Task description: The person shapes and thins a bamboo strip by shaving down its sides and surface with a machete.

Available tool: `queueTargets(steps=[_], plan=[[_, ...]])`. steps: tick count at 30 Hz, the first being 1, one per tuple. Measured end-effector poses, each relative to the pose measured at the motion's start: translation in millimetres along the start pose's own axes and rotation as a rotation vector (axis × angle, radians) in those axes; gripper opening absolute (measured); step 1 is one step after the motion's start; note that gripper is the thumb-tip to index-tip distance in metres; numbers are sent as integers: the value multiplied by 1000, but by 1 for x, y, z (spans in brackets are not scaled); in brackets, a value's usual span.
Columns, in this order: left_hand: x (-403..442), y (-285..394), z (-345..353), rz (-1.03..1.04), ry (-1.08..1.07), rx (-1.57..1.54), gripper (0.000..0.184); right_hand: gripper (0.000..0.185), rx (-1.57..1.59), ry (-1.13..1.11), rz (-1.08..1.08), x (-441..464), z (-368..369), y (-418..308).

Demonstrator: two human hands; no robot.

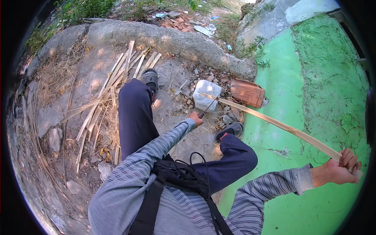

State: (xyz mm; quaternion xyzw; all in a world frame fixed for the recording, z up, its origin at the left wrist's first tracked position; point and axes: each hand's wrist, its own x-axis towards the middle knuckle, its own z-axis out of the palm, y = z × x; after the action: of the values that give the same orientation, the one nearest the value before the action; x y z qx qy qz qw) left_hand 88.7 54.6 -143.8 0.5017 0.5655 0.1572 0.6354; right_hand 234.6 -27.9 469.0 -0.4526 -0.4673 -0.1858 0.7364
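A long, narrow strip of pale wood-like material is stretched from the right hand to a whitish block, its far tip lying over the block's top. Its surface is straw-coloured, broader and lighter near the hand, with a browner tone along the middle; a slight bow is shown along its length (the far end is drawn down to a thin point). The near end is gripped in the closed fingers of the right hand. By the left hand a slim knife is held in a tight fist, its dark blade crossed with the strip beside the block; how firmly the edge is pressed cannot be told. Similar pale strips are heaped on the ground beyond the left leg.
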Motion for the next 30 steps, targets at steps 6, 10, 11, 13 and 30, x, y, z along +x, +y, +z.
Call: queueTargets(steps=[6,10,11,13,30], plan=[[-15,20,-6,218,-16,146,20,53,33,81,-11,-12,7,-7],[38,-36,-12,10,45,211,20,53,29,82,-22,-17,4,-13],[34,-31,-20,13,0,236,20,52,20,93,-20,-18,2,-15],[28,-24,-13,-30,7,193,21,52,40,58,-5,-13,-7,-13],[-13,21,-7,137,-83,184,30,54,20,95,-22,-20,-9,-13]])
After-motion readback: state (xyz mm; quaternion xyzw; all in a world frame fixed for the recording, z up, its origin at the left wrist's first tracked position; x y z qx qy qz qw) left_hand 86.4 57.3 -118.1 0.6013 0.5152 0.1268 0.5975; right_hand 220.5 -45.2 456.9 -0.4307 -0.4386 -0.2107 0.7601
